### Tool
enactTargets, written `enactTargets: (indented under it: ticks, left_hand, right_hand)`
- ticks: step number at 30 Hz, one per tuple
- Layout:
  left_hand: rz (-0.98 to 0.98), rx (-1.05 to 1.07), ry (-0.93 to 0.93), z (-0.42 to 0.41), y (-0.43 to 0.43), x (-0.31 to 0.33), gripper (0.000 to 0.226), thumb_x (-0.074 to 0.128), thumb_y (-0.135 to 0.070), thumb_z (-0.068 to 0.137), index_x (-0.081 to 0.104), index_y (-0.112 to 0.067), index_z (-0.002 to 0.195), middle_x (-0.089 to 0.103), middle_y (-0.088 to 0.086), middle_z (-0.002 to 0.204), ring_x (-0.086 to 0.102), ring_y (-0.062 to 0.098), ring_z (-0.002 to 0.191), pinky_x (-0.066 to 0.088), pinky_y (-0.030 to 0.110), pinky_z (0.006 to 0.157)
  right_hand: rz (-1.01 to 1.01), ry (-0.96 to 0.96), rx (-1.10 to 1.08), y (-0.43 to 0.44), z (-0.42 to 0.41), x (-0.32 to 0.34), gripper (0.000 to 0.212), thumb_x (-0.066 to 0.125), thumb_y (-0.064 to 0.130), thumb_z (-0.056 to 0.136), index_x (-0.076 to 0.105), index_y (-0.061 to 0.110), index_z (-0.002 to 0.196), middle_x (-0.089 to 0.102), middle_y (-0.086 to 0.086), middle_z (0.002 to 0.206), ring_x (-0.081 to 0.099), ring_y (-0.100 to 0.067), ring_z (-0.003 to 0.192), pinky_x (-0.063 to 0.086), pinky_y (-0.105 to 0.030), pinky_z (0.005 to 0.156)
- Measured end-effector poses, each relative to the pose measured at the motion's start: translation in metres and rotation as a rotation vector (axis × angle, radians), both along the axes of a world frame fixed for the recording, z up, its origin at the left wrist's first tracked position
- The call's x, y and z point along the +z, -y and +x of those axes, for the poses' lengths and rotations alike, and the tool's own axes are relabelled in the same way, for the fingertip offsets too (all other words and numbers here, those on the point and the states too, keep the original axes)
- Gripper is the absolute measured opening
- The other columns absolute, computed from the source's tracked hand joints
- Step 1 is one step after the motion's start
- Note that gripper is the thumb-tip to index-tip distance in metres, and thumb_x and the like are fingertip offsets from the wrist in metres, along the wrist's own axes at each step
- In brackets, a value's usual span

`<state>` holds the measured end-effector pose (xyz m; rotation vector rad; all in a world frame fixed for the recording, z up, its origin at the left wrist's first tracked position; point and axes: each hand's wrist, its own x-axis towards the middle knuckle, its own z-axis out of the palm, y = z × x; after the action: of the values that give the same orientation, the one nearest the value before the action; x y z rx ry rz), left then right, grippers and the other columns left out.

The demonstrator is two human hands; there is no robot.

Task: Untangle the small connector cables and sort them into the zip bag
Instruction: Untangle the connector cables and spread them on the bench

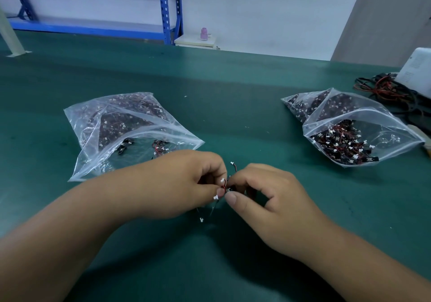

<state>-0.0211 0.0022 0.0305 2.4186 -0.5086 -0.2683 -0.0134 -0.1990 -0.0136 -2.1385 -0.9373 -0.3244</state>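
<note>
Hands on a cable knot, bags either side

Left hand (182,182) and right hand (270,201) meet thumb to thumb, both curled. Each pinches the same small knot of red/black cables (224,185) w/ white plugs, held btwn the thumb tips and forefingers just above the green table (233,105). One plug (232,163) sticks up above the fingers; another plug (201,219) dangles on its wire below the left thumb.

Left zip bag (177,136) lies just beyond the left knuckles, mouth open toward the hands, part full of the same cables. Right zip bag (396,126) sits well apart, beyond and to the right of the right-hand fingers, mouth also open, cables spilling toward its rim.

Far right of the fingers, at the table edge: loose pile of thicker red/black wires (382,89) next to a white box (415,68).
</note>
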Motion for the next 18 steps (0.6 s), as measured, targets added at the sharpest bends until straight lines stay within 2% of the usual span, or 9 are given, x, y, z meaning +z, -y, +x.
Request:
enactTargets:
  ticks: [2, 4, 6, 9, 12, 14, 18]
  left_hand:
    - [0.003, 0.0, 0.023, 0.0, 0.001, -0.002, 0.009, 0.058, -0.046, 0.079, 0.057, -0.037, 0.083, 0.064, -0.014, 0.077, 0.058, 0.004, 0.068, 0.05, 0.029, 0.065]
    - [-0.009, 0.006, 0.031, 0.0, 0.001, -0.003, 0.008, 0.059, -0.045, 0.082, 0.057, -0.038, 0.085, 0.065, -0.01, 0.079, 0.06, 0.011, 0.072, 0.053, 0.037, 0.07]
    - [-0.049, 0.008, 0.034, 0.002, 0.002, -0.005, 0.007, 0.063, -0.036, 0.087, 0.056, -0.036, 0.085, 0.066, -0.009, 0.077, 0.059, 0.011, 0.068, 0.053, 0.036, 0.067]
    - [-0.121, -0.006, -0.017, 0.003, 0.003, -0.006, 0.021, 0.072, -0.019, 0.085, 0.056, -0.033, 0.086, 0.068, -0.009, 0.077, 0.06, 0.007, 0.065, 0.052, 0.032, 0.065]
    - [-0.133, 0.014, -0.042, 0.004, 0.002, -0.008, 0.027, 0.075, -0.015, 0.083, 0.056, -0.032, 0.089, 0.069, -0.009, 0.078, 0.061, 0.006, 0.065, 0.053, 0.031, 0.067]
    - [-0.119, 0.058, -0.023, 0.006, -0.002, -0.007, 0.028, 0.075, -0.017, 0.084, 0.055, -0.035, 0.092, 0.07, -0.012, 0.079, 0.063, 0.005, 0.066, 0.053, 0.028, 0.067]
    - [-0.028, 0.166, 0.082, 0.01, -0.011, -0.004, 0.024, 0.073, -0.03, 0.085, 0.053, -0.04, 0.095, 0.07, -0.021, 0.08, 0.061, -0.002, 0.066, 0.048, 0.023, 0.066]
  right_hand:
    - [0.031, -0.016, -0.011, -0.002, 0.0, -0.002, 0.013, 0.064, 0.031, 0.089, 0.068, 0.021, 0.082, 0.057, 0.011, 0.072, 0.055, -0.012, 0.07, 0.046, -0.032, 0.064]
    - [0.057, -0.026, -0.042, -0.003, 0.001, -0.005, 0.01, 0.065, 0.025, 0.088, 0.067, 0.02, 0.079, 0.057, 0.009, 0.07, 0.056, -0.014, 0.07, 0.046, -0.033, 0.063]
    - [0.093, -0.04, -0.065, -0.004, 0.002, -0.006, 0.011, 0.065, 0.024, 0.088, 0.067, 0.021, 0.078, 0.059, 0.008, 0.07, 0.057, -0.014, 0.071, 0.046, -0.033, 0.063]
    - [0.114, -0.037, -0.1, -0.003, 0.004, -0.006, 0.012, 0.065, 0.024, 0.085, 0.065, 0.024, 0.073, 0.059, 0.009, 0.068, 0.058, -0.013, 0.07, 0.046, -0.029, 0.062]
    - [0.16, -0.044, -0.139, 0.002, 0.008, -0.003, 0.014, 0.064, 0.021, 0.083, 0.063, 0.023, 0.069, 0.06, 0.008, 0.066, 0.057, -0.012, 0.068, 0.043, -0.021, 0.061]
    - [0.215, -0.043, -0.172, 0.01, 0.014, 0.0, 0.016, 0.062, 0.017, 0.083, 0.062, 0.022, 0.068, 0.059, 0.008, 0.066, 0.055, -0.01, 0.066, 0.04, -0.018, 0.061]
    - [0.252, -0.09, -0.342, 0.028, 0.034, -0.001, 0.018, 0.057, 0.023, 0.088, 0.064, 0.019, 0.072, 0.062, 0.006, 0.07, 0.057, -0.01, 0.071, 0.043, -0.022, 0.066]
